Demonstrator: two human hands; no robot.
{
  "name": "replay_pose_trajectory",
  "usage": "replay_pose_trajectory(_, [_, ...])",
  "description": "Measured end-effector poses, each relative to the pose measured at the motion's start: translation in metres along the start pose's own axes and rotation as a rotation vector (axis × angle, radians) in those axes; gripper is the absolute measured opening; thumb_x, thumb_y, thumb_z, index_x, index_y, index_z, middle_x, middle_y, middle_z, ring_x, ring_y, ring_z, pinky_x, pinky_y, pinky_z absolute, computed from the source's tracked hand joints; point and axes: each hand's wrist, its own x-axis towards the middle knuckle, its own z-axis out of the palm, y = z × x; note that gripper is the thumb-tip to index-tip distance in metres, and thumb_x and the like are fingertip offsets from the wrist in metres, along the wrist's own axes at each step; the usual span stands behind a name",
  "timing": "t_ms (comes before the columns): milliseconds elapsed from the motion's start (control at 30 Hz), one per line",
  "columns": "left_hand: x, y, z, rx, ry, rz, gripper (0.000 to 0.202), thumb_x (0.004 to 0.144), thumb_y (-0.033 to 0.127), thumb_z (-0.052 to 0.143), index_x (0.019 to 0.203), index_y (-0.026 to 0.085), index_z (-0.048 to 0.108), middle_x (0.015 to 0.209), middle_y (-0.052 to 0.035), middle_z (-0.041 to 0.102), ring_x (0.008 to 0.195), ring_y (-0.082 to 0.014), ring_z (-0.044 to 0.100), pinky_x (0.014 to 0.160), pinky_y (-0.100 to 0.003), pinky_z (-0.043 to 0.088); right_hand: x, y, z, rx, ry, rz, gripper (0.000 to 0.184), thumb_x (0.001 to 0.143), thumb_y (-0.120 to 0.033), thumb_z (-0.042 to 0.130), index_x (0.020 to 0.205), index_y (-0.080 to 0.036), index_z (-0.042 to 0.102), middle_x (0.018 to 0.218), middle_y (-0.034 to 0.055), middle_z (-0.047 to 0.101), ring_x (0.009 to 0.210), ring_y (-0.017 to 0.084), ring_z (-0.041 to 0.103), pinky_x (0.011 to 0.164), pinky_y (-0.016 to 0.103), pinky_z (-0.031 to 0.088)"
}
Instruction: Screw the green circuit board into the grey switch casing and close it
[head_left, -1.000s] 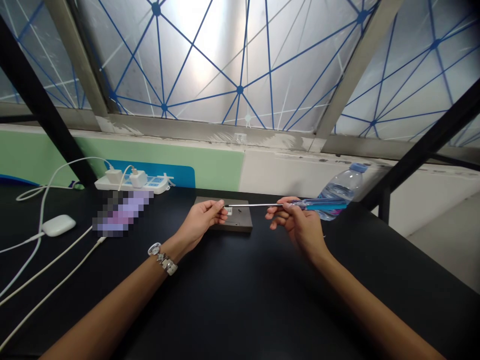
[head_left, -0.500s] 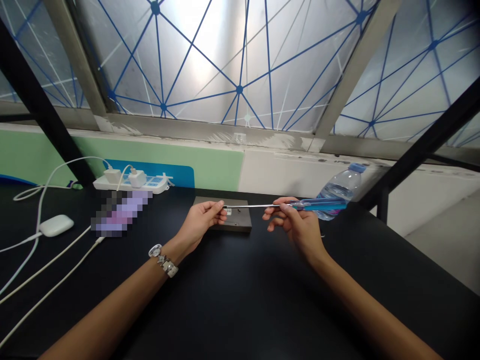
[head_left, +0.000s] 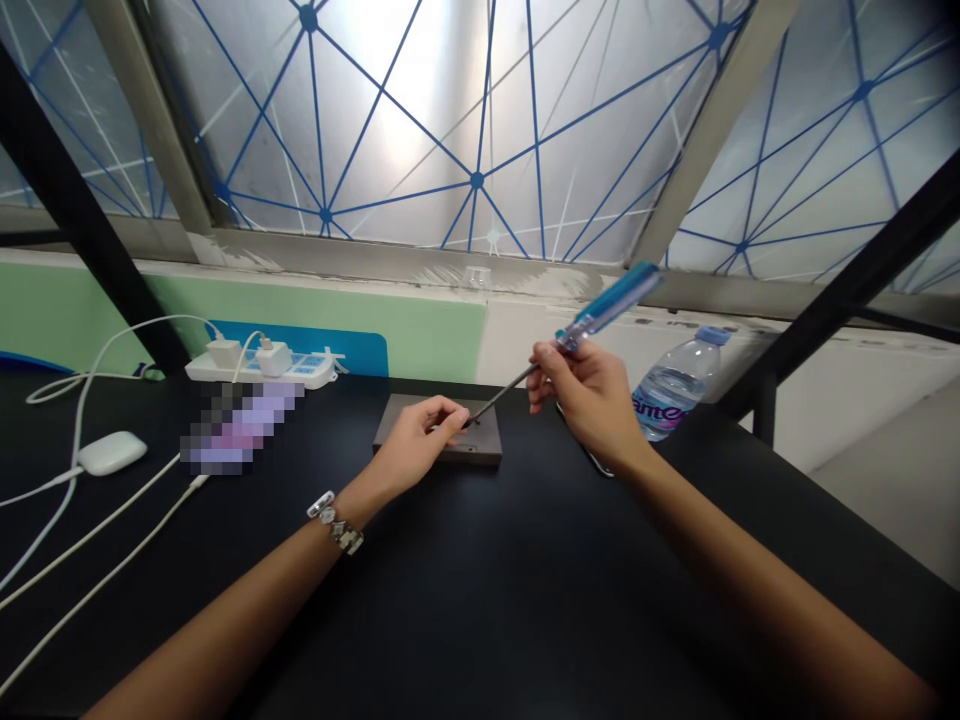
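Right hand (head_left: 589, 395) raised, clamped on blue screwdriver (head_left: 600, 315); handle points up-right, thin shaft slants down-left to gray box (head_left: 484, 452). Left hand (head_left: 412, 447) low on box, fingers together, cannot tell if holding anything.

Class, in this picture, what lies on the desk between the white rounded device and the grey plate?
In the head view, a pixelated, blurred object lies between the white rounded device and the grey plate; the blur hides what it is.
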Motion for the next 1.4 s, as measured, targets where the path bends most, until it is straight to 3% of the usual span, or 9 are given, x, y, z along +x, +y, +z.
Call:
replay_pose_trajectory(167, [0.013,0.012,0.004,0.101,-0.043,0.122,0.023,0.086,0.036,0.072,0.096,0.016,0.067,0.094,-0.0065,0.069,0.089,-0.0190,0.066,0.079,-0.030,0.052,0.023,-0.018,0.015,-0.337,-0.222,-0.074,0.030,0.091,-0.046,0.067,0.087,-0.016,0.061,0.067,0.0017,0.064,0.055,0.013,0.059,0.047,0.024,0.048])
replay_pose_trajectory(300, [0.018,0.012,0.005,0.151,-0.084,0.138,0.019,0.082,0.030,0.075,0.082,0.016,0.063,0.082,-0.0030,0.066,0.076,-0.0151,0.062,0.073,-0.028,0.050,0.026,-0.019,0.023,-0.492,-0.254,-0.117,0.023,0.095,-0.038,0.060,0.085,-0.017,0.061,0.065,0.0015,0.061,0.057,0.013,0.058,0.051,0.025,0.044])
replay_pose_trajectory(400, [0.016,0.004,0.007,0.152,-0.088,0.149,0.018,0.084,0.030,0.074,0.082,0.016,0.062,0.079,-0.0016,0.065,0.075,-0.0148,0.061,0.073,-0.028,0.049,0.021,-0.015,0.026,-0.536,-0.271,-0.121,0.023,0.094,-0.036,0.059,0.082,-0.017,0.060,0.064,0.0012,0.061,0.056,0.014,0.056,0.052,0.026,0.041])
replay_pose_trajectory(633, [0.007,-0.005,0.009,0.241,-0.055,0.179,0.020,0.089,0.035,0.070,0.082,0.017,0.064,0.080,-0.0012,0.066,0.077,-0.0161,0.061,0.075,-0.029,0.048,0.011,-0.009,0.025,-0.529,-0.286,-0.124,0.022,0.094,-0.035,0.058,0.082,-0.017,0.059,0.063,0.0005,0.063,0.054,0.013,0.055,0.053,0.026,0.038])
replay_pose_trajectory(1000, [0.005,-0.007,0.009,0.210,-0.049,0.123,0.016,0.088,0.032,0.070,0.091,0.017,0.073,0.089,-0.0056,0.075,0.086,-0.0205,0.070,0.083,-0.032,0.053,0.014,0.003,0.020,-0.429,-0.322,-0.065,0.025,0.093,-0.040,0.062,0.087,-0.016,0.062,0.071,0.0010,0.063,0.063,0.013,0.059,0.058,0.026,0.046])
replay_pose_trajectory(1100, [0.005,-0.008,0.009,0.165,-0.070,0.082,0.020,0.089,0.031,0.068,0.100,0.016,0.075,0.099,-0.0083,0.077,0.095,-0.0236,0.072,0.089,-0.034,0.055,0.015,0.004,0.015,-0.421,-0.393,-0.031,0.022,0.090,-0.038,0.066,0.088,-0.015,0.066,0.078,0.0031,0.067,0.068,0.015,0.062,0.062,0.027,0.050])
replay_pose_trajectory(1300, [0.004,-0.012,0.007,0.108,-0.136,0.101,0.025,0.094,0.033,0.062,0.108,0.017,0.075,0.105,-0.0086,0.078,0.104,-0.0254,0.073,0.096,-0.038,0.056,0.018,-0.002,0.007,-0.212,-0.608,0.164,0.027,0.091,-0.030,0.065,0.114,-0.015,0.067,0.089,0.0070,0.074,0.076,0.017,0.071,0.063,0.027,0.056])
replay_pose_trajectory(1400, [0.003,-0.012,0.006,0.126,-0.165,0.104,0.025,0.096,0.032,0.059,0.108,0.017,0.075,0.104,-0.0091,0.078,0.104,-0.0249,0.073,0.098,-0.038,0.056,0.018,-0.004,0.006,-0.171,-0.628,0.168,0.023,0.092,-0.027,0.064,0.110,-0.014,0.070,0.098,0.0087,0.075,0.077,0.016,0.072,0.064,0.025,0.056])
